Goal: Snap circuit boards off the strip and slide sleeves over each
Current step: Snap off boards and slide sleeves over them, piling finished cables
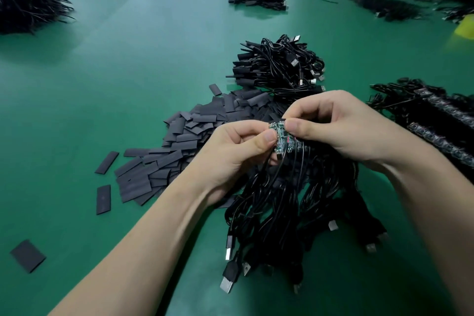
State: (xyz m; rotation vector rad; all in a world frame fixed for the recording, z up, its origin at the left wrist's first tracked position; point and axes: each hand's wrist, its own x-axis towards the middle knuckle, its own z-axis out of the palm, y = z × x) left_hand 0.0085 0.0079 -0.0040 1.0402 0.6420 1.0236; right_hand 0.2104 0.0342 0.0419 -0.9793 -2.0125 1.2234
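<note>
A short strip of small green circuit boards (281, 139) is held above the green table (128, 72), with black USB cables (295, 202) hanging from the boards down to the table. My left hand (238, 151) pinches the strip's left end board between thumb and fingers. My right hand (341, 126) pinches the strip just to the right of that, thumb on top. A heap of flat dark grey sleeves (179, 141) lies just left of and behind my hands.
A bundle of sleeved cables (279, 69) lies behind the hands. More board strips with cables (431, 115) sit at right. Loose sleeves (27, 255) dot the near left. Black cable piles (23, 0) occupy the far corners, with red stools and another person beyond.
</note>
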